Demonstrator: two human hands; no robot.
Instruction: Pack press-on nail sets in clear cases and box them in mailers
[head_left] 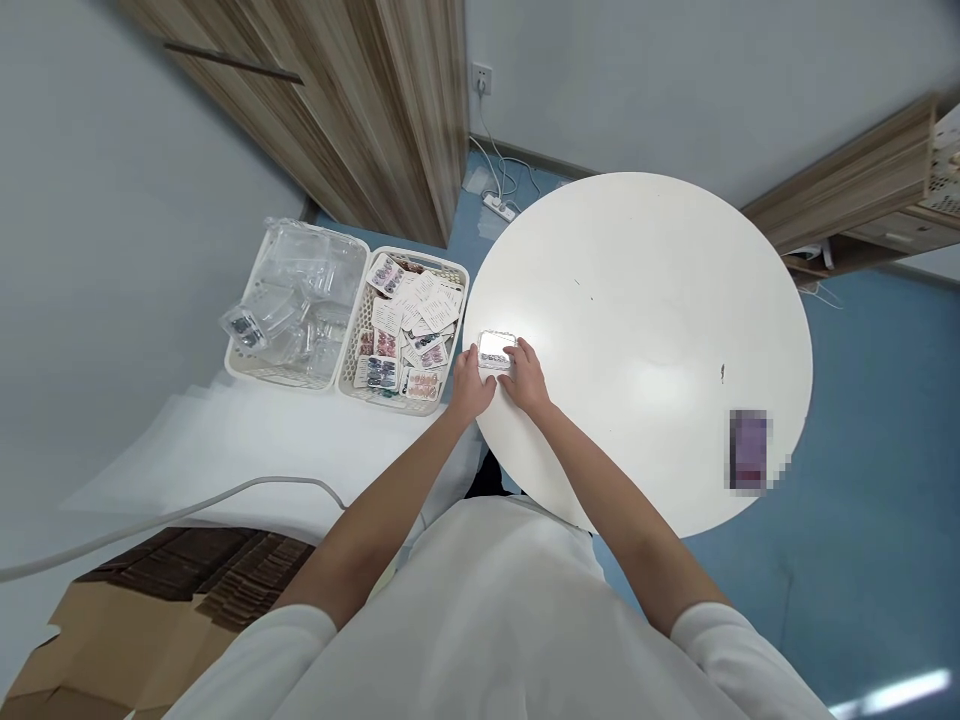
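Observation:
A small clear plastic box (496, 343) lies at the left edge of the round white table (645, 290). Something white shows inside it, with a row of small dark shapes along its near side. My left hand (471, 388) grips the box at its left side, thumb towards the near edge. On the opposite side, my right hand (527, 380) has its fingers bent onto the right edge. Just left of my hands, a white basket (346, 378) holds many cards, several bearing sets of coloured press-on nails (381, 372).
Beside the card basket stands another white basket (241, 368) piled with clear plastic packaging (315, 265). A blurred purple object (748, 450) rests at the table's right. Flattened cardboard (127, 630) is at lower left, near a pale cable (187, 510). A power strip (499, 207) lies on the floor.

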